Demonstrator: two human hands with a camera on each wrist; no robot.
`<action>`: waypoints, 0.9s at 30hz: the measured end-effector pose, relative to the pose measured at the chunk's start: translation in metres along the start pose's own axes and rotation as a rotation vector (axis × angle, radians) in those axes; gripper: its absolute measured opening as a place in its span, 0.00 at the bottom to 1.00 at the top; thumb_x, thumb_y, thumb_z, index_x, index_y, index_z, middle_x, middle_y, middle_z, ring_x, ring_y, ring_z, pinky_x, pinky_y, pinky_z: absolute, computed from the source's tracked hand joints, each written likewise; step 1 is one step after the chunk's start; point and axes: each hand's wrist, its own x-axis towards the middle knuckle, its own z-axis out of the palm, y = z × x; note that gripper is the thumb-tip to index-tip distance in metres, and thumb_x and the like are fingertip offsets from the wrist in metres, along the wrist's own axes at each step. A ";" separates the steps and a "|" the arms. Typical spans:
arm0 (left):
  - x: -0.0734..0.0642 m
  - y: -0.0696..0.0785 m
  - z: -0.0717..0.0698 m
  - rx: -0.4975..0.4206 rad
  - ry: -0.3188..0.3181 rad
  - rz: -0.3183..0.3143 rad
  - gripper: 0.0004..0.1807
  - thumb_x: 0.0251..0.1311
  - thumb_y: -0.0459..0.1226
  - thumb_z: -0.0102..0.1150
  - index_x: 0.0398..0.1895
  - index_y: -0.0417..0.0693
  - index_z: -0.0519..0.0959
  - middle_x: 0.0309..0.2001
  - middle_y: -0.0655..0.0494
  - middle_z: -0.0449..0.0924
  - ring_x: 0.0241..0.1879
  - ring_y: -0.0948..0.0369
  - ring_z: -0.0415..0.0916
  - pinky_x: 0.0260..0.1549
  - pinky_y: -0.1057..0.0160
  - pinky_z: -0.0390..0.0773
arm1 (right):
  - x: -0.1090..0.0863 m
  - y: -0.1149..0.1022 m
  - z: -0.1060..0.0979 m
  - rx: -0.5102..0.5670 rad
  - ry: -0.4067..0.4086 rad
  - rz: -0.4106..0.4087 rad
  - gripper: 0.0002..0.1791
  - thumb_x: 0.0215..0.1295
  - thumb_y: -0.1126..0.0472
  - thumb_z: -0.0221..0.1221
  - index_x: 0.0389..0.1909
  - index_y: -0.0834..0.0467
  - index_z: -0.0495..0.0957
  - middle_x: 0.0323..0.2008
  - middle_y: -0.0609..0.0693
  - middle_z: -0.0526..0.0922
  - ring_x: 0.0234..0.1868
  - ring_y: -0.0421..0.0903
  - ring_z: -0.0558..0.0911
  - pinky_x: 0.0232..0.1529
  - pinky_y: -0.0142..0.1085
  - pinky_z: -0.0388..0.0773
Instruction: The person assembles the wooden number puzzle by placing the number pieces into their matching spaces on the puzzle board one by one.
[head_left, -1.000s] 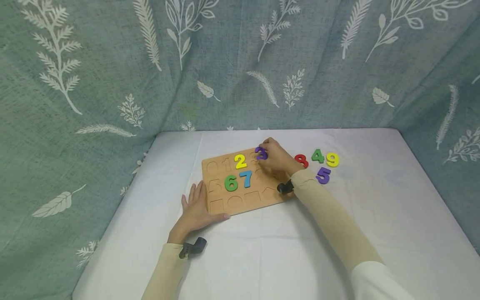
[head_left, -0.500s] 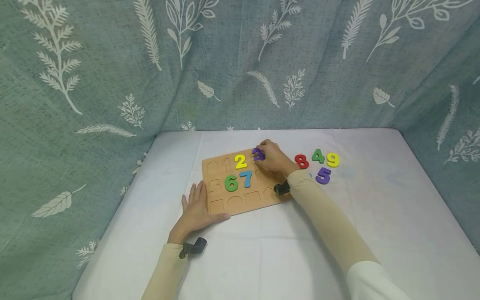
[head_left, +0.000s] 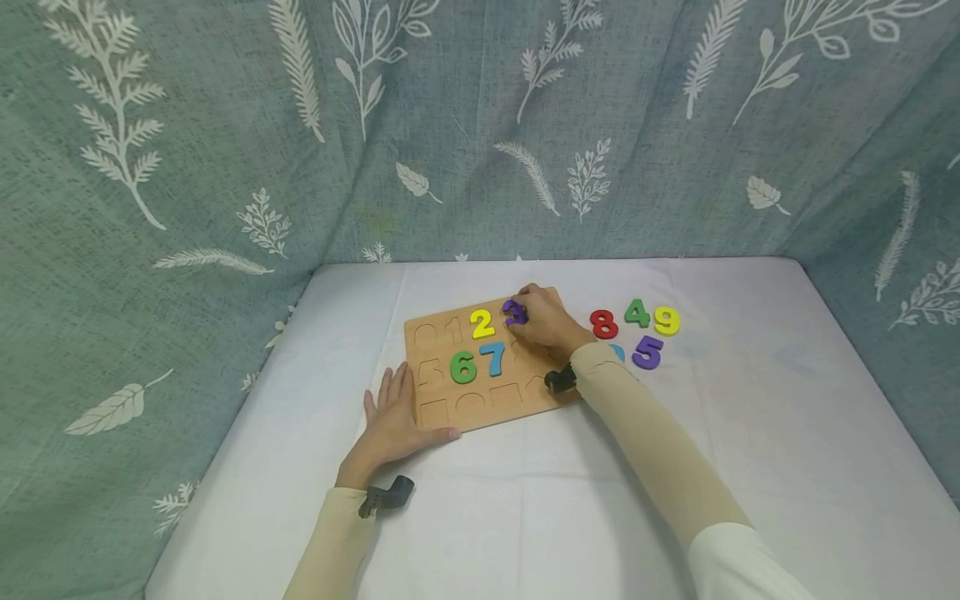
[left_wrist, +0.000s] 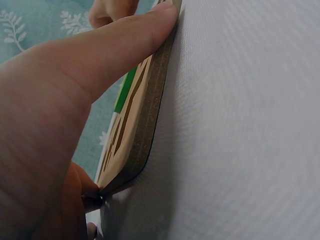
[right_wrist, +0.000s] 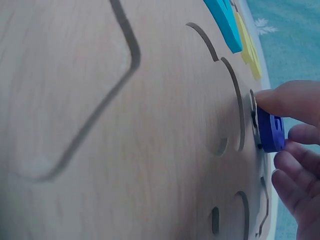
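Note:
My right hand (head_left: 547, 321) pinches a purple number 3 (head_left: 514, 313) between thumb and fingers, close over the top row of a wooden number puzzle board (head_left: 517, 400). In the right wrist view the purple 3 (right_wrist: 270, 131) stands tilted at the board's surface, by a cut-out. My left hand (head_left: 392, 422) lies with fingers straight along the board's left edge, its thumb on the near edge. The left wrist view shows that thumb (left_wrist: 125, 42) against the board's side. A yellow 2 (head_left: 482, 323), a green 6 (head_left: 462, 367) and a blue 7 (head_left: 492, 358) sit on the board.
Right of the board lie a red 8 (head_left: 603, 324), a green 4 (head_left: 637, 313), a yellow 9 (head_left: 666, 321) and a purple 5 (head_left: 647, 352). A blue piece (head_left: 618, 352) shows partly behind my right sleeve. Patterned green cloth (head_left: 465, 125) hangs around the white table (head_left: 480, 533).
My right hand has moved slightly left and lower with the purple 3, bringing it nearer the slot beside the yellow 2. The left hand stays in place.

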 end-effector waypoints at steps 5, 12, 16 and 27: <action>0.000 -0.001 0.000 0.003 0.002 0.004 0.83 0.40 0.76 0.70 0.84 0.40 0.32 0.86 0.42 0.28 0.84 0.41 0.20 0.75 0.25 0.22 | 0.002 0.002 0.003 0.008 -0.014 0.004 0.30 0.71 0.58 0.65 0.70 0.65 0.73 0.68 0.64 0.70 0.69 0.59 0.75 0.71 0.47 0.77; 0.000 -0.001 0.000 0.001 -0.001 -0.001 0.83 0.40 0.76 0.70 0.84 0.39 0.32 0.85 0.42 0.28 0.84 0.40 0.20 0.75 0.25 0.21 | 0.003 0.003 0.005 -0.001 -0.017 -0.002 0.31 0.71 0.58 0.65 0.71 0.66 0.71 0.69 0.65 0.69 0.70 0.59 0.74 0.73 0.49 0.74; 0.000 -0.002 0.000 -0.001 0.001 0.000 0.83 0.39 0.76 0.70 0.84 0.39 0.32 0.85 0.42 0.28 0.84 0.41 0.20 0.75 0.25 0.22 | 0.003 0.002 0.006 -0.013 -0.020 0.010 0.32 0.71 0.57 0.65 0.72 0.65 0.71 0.70 0.65 0.68 0.72 0.60 0.72 0.75 0.49 0.72; 0.000 0.000 0.000 0.005 -0.001 -0.002 0.83 0.39 0.76 0.70 0.84 0.40 0.33 0.86 0.42 0.28 0.84 0.41 0.21 0.75 0.25 0.23 | 0.004 0.003 0.008 -0.026 -0.014 0.006 0.32 0.71 0.57 0.65 0.71 0.66 0.71 0.70 0.65 0.69 0.72 0.60 0.71 0.76 0.49 0.71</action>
